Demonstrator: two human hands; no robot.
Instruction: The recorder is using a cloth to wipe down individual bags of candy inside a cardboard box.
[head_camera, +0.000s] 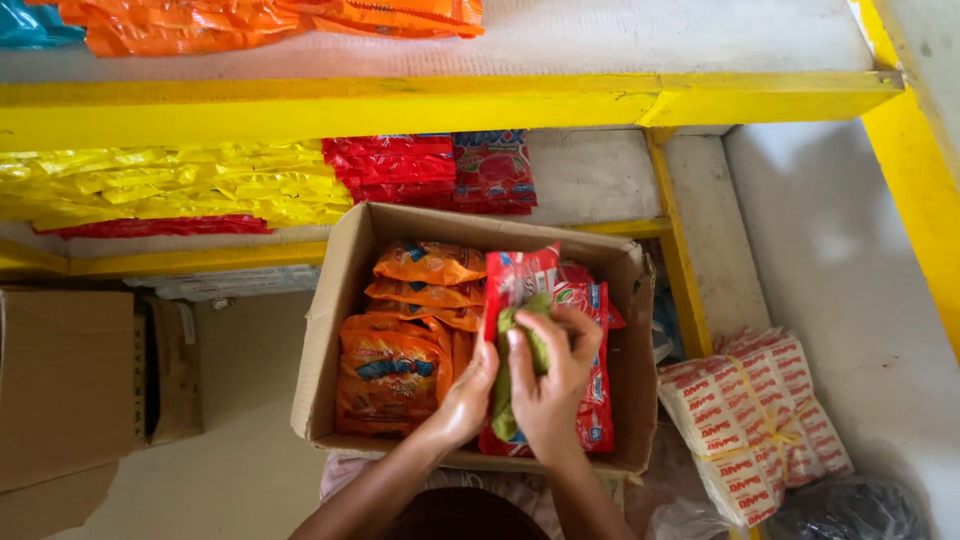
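Looking straight down into an open cardboard box (330, 330) sitting on the person's lap, right in front of a yellow shelf (400, 105). Both hands are in the box. The right hand (553, 385) has its fingers (580, 335) wrapped over a green thing (508, 400) that's pressed against the red packs (592, 400) standing on edge at the right side of the box, so it's clamped on that. Can't tell what the green thing actually is. The left hand (468, 398) sits just beside it, fingers together and curled against the edge of the green thing, touching it; whether it's really gripping, I can't tell.

The red packs look like two or three, hard to count since they overlap. On the left side of the box there are orange packs (395, 370): three stacked flat toward the back and one big bundle nearer the front.

On the lower shelf level behind the box: a pile of yellow packs (180, 185), too many to count, then a stack of red bags (395, 168), and one flat red pack under the yellow ones. The top shelf has more orange bags (250, 22).

Right of the box, one tied bundle of red-and-white wrappers (750, 420) lies on the grey floor (850, 250). One more brown carton (65, 380) sits off to the left.
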